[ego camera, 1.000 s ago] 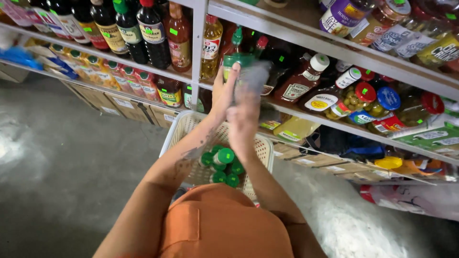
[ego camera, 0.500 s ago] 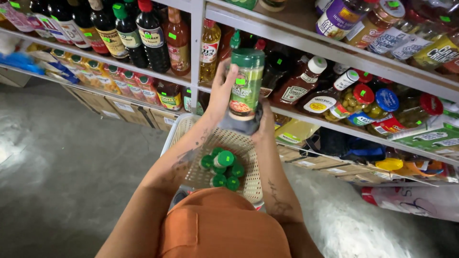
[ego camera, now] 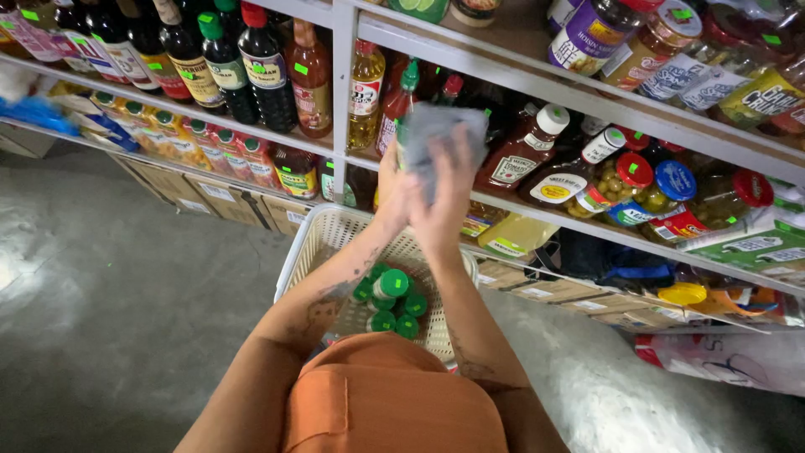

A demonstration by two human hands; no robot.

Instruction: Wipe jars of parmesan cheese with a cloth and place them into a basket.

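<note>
Jar (ego camera: 401, 138) with a green lid is being held up in front of the middle shelf, mostly hidden under a grey cloth (ego camera: 440, 138). Left hand (ego camera: 392, 195) is gripping it from below, fingers curled; right hand (ego camera: 442, 195) is pressing the cloth on it, fingers spread. Wiping well probably means steadying the jar firmly and turning it under the cloth. Below, green-lidded jars (ego camera: 390, 298) are lying in a cream basket (ego camera: 314, 239). Dark sauce bottles (ego camera: 226, 63) are standing far left; red- and blue-lidded jars (ego camera: 654, 180) are sitting right.
</note>
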